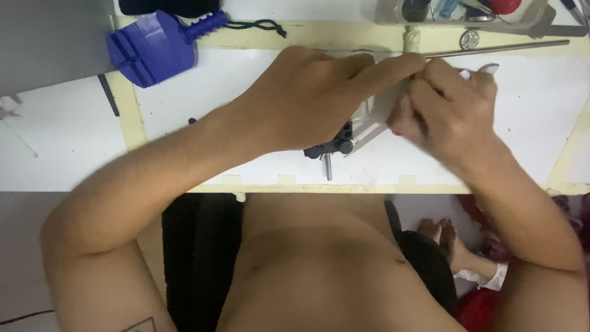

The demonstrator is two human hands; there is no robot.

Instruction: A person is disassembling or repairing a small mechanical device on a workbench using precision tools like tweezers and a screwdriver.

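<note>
Your left hand lies curled over a small black clamp near the middle of the desk, forefinger stretched toward the far edge. Your right hand is closed around a pale flat piece that slants out of the clamp; both hands touch there. A blue plastic tool sits toward the far left corner, a thin metal rod along the far edge.

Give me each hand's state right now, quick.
Left hand: closed over the small black clamp tool, forefinger stretched out along its top.
Right hand: fingers curled shut on the tool's pale part.
</note>
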